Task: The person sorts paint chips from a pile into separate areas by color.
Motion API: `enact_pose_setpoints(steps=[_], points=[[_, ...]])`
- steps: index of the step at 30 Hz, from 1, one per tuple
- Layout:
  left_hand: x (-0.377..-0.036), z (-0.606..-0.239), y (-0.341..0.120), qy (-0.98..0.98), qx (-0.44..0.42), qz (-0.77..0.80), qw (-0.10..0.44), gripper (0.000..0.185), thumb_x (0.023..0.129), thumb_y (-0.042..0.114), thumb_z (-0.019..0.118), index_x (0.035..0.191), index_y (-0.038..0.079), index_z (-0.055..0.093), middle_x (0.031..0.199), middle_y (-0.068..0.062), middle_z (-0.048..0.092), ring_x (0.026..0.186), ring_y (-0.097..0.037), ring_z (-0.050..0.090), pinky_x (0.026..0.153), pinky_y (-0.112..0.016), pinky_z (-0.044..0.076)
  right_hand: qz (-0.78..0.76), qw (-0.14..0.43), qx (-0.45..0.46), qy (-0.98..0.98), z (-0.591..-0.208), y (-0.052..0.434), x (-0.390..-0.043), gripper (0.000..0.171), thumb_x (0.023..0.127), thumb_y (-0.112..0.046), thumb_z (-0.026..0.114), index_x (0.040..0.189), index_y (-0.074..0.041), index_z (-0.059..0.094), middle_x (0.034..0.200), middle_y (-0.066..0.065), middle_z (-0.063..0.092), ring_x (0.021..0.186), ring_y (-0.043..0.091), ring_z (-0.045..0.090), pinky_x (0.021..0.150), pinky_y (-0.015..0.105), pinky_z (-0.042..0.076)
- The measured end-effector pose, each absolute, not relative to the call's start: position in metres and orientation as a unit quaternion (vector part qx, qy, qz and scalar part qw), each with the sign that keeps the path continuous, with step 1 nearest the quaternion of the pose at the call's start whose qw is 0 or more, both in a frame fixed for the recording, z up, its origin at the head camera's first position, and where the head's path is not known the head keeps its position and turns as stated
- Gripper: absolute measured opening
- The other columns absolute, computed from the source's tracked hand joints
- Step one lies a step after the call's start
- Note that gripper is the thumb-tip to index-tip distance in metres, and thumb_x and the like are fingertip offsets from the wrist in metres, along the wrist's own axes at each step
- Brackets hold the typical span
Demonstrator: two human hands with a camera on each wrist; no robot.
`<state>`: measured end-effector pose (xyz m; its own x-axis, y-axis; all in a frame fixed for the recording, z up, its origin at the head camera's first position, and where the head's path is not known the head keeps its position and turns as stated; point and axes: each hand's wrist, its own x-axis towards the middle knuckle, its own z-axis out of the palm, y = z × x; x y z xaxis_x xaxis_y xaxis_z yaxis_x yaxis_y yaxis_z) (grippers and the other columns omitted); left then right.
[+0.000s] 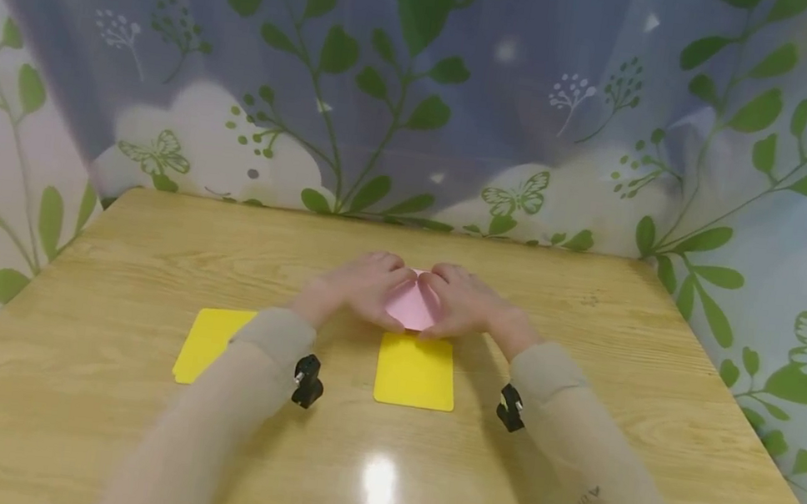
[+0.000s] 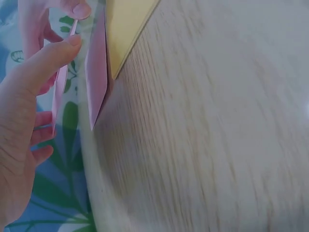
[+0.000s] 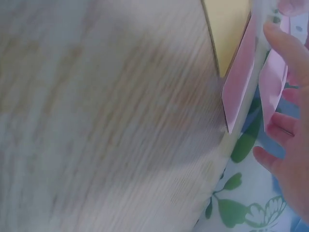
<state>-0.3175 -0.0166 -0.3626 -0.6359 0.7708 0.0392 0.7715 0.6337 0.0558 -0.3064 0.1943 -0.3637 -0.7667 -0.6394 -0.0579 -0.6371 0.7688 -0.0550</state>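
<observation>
A folded pink paper (image 1: 412,307) lies at the middle of the wooden table (image 1: 591,325), between both hands. My left hand (image 1: 386,282) pinches its left flap and my right hand (image 1: 446,289) pinches its right flap; the fingertips nearly meet over the paper's far end. In the left wrist view the thumb (image 2: 50,57) presses a raised pink flap (image 2: 60,89) against the fingers behind it, beside the flat pink paper (image 2: 96,72). The right wrist view shows my right hand (image 3: 288,96) holding the other raised flap (image 3: 273,82) next to the pink paper (image 3: 239,84).
A yellow card (image 1: 416,370) lies just in front of the pink paper, its corner touching it. A second yellow card (image 1: 206,343) lies to the left, partly under my left sleeve. A leaf-patterned curtain (image 1: 424,86) surrounds the table's far and side edges.
</observation>
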Motion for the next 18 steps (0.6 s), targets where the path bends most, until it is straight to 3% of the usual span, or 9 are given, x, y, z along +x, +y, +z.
enact_pose_setpoints(steps=[18], points=[[-0.328, -0.378, 0.004, -0.930, -0.348, -0.079, -0.084, 0.081, 0.073, 0.046, 0.071, 0.140, 0.014, 0.039, 0.138, -0.011, 0.040, 0.128, -0.028, 0.032, 0.107, -0.045, 0.024, -0.011, 0.093, -0.282, 0.955, -0.375, 0.192, -0.321, 0.086, 0.074, -0.048, 0.069, 0.140, -0.005, 0.035, 0.140, 0.018, 0.036, 0.129, 0.034, 0.032, 0.102, 0.051, 0.032]])
